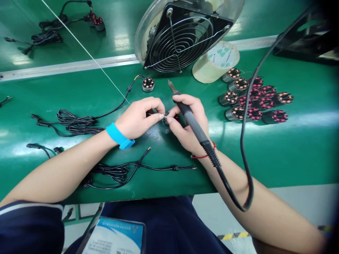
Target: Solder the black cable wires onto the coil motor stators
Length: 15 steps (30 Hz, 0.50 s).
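Observation:
My left hand (141,116), with a blue wrist strap (119,135), is closed in a pinch on a thin wire (166,116) in the middle of the bench. Fingertips of my right hand (192,121) meet it there. Between that hand's thumb and fingers lies a soldering iron (194,125), its tip (170,84) pointing up and away from the wire. A small motor stator (174,120) sits under my fingertips, mostly hidden. Behind my left hand stands another stator (148,84), joined to a black cable (123,102). A thin pale strand (87,51) runs down to my left hand.
A fan with a wire guard (180,44) stands at the back, beside a tape roll (215,61). Several stators (254,93) are grouped at right. Coiled black cables (111,171) lie at left and front. The iron's cord (245,141) loops over my right forearm.

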{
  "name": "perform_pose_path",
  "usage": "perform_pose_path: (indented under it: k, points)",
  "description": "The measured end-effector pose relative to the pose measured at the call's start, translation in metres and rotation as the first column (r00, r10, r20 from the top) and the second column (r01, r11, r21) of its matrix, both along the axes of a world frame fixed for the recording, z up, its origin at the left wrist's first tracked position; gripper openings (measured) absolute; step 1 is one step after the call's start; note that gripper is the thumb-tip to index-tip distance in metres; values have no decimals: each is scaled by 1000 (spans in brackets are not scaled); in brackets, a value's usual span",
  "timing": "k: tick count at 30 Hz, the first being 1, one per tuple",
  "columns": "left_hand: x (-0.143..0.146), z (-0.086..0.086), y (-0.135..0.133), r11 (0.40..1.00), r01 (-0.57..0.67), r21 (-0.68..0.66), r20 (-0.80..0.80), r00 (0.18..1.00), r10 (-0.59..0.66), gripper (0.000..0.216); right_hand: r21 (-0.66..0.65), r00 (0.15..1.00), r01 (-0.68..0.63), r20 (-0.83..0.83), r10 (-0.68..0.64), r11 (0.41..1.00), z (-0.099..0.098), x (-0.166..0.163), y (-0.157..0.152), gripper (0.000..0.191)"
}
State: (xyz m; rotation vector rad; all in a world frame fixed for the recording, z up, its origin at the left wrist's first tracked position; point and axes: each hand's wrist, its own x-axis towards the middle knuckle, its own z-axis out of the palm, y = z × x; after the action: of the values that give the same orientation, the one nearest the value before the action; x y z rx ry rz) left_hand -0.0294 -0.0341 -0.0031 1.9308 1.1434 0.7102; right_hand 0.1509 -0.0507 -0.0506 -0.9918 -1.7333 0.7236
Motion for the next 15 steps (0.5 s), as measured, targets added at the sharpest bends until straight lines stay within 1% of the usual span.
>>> perform_pose_path:
  k: [4, 7, 13, 15]
  points:
    - [0, 1, 0, 998, 40, 51, -46, 998, -38, 11, -23, 999, -29, -43, 28, 999, -3, 1, 1, 52]
    - [1, 0, 0, 994, 68, 91, -86, 994, -60, 11, -38, 999, -35, -36, 34, 999, -3, 2, 2, 51]
    - [1, -3, 2, 998, -27, 56, -144, 989, 34, 10, -77, 998, -35, 44, 38, 996, -2, 6, 3, 51]
    - [1, -3, 3, 998, -47, 48, -149, 987, 54, 10, -66, 996, -49, 74, 54, 997, -3, 6, 4, 51]
